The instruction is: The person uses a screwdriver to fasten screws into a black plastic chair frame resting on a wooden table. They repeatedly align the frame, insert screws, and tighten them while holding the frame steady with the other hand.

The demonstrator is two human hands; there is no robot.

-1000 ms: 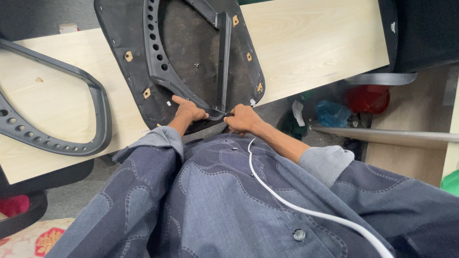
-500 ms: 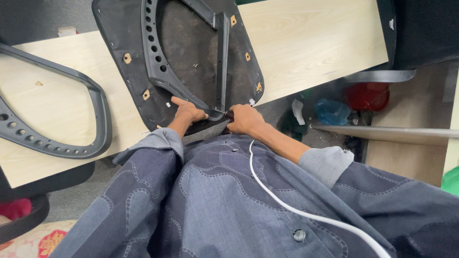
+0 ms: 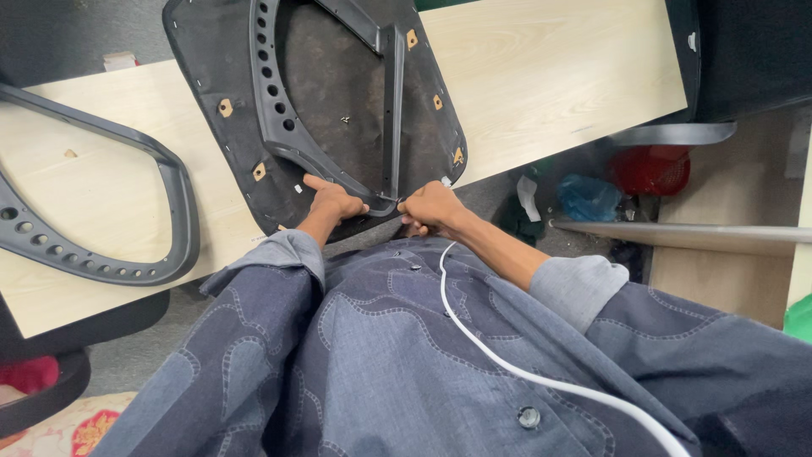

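Note:
A black chair seat pan (image 3: 211, 144) lies upside down on a pale wooden tabletop (image 3: 541, 76), its near edge hanging over the table's front. A dark grey plastic frame (image 3: 393, 101) with a row of holes rests on its fabric underside. My left hand (image 3: 334, 201) presses on the frame's near corner, index finger stretched along it. My right hand (image 3: 431, 207) is closed around the same corner from the right, touching the seat's edge. What sits between the two hands is too small to make out.
A second grey perforated chair frame (image 3: 173, 203) lies on the table at the left. A white cable (image 3: 499, 364) runs down my denim shirt. Under the table at right are a red object (image 3: 651, 165), a blue bag (image 3: 588, 196) and a metal bar (image 3: 677, 233).
Both hands stay at the frame's near corner; my right hand has closed in slightly toward the left one. The seat pan has barely shifted.

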